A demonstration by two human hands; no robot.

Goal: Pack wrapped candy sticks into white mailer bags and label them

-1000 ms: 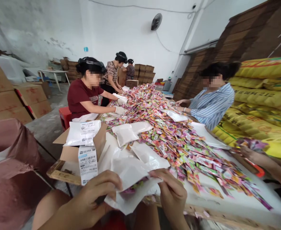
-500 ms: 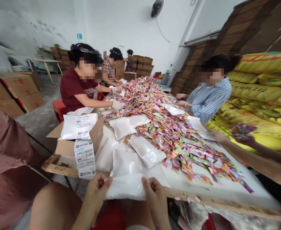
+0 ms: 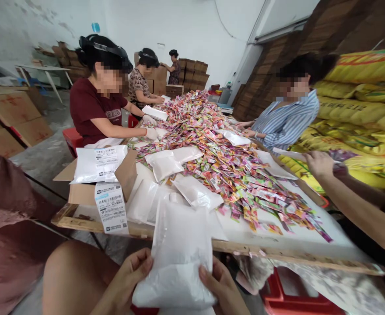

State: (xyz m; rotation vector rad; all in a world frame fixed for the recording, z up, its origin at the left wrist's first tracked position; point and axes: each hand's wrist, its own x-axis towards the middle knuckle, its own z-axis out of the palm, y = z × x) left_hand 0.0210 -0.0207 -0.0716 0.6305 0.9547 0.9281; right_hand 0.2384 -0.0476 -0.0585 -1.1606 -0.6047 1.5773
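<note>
A plump white mailing bag [image 3: 181, 253] is held upright over my lap, in front of the table edge. My left hand [image 3: 135, 269] grips its left side, thumb towards me. My right hand [image 3: 220, 280] has the right side, with the thumb pressed on the front face. Just beyond it on the table lie more white mailing bags, one filled bag [image 3: 197, 191] and another filled bag [image 3: 164, 165] among them. To the left, a strip of printed shipping labels [image 3: 111, 208] hangs from an open cardboard box [image 3: 81, 192], with a labelled white bag [image 3: 99, 164] on top.
A large heap of colourful small packets [image 3: 208, 148] covers the table's middle. Co-workers sit on both sides; one person's arm [image 3: 343, 188] reaches in from the right, holding a white bag and some packets. A red stool [image 3: 297, 297] stands below the table edge. Yellow sacks [image 3: 353, 109] are stacked at right.
The white mailing bag has come off the table edge towards me and is now raised upright in both hands. The arm at right has lifted a white bag from the table.
</note>
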